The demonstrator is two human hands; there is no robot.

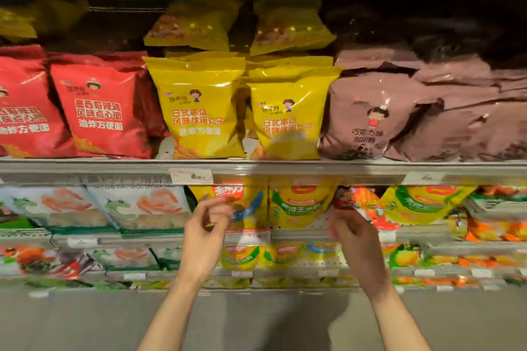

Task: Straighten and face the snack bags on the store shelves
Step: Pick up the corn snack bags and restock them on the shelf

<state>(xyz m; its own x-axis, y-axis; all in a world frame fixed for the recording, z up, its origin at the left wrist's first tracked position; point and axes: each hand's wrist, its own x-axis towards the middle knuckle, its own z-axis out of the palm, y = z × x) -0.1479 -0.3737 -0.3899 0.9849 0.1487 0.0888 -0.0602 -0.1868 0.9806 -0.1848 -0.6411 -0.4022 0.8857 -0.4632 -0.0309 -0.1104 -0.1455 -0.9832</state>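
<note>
Two yellow snack bags (196, 111) (288, 117) stand upright and face forward in the middle of the upper shelf (85, 165). Red bags (102, 108) stand to their left and brown bags (370, 120) lean to their right. More yellow bags (288, 25) lie tilted behind. My left hand (205, 228) hovers below the shelf edge with loosely curled fingers and holds nothing. My right hand (353, 234) is blurred. Its fingertips reach the lower edge of a small red bag (343, 196) one shelf down. I cannot tell whether it grips that bag.
The shelf below holds yellow bags (296, 202), green-and-white shrimp-print bags (142, 208) on the left and orange and green bags (427, 202) on the right. Lower shelves carry more bags. A price tag (191, 177) sits on the upper shelf's rail. Grey floor lies at the bottom.
</note>
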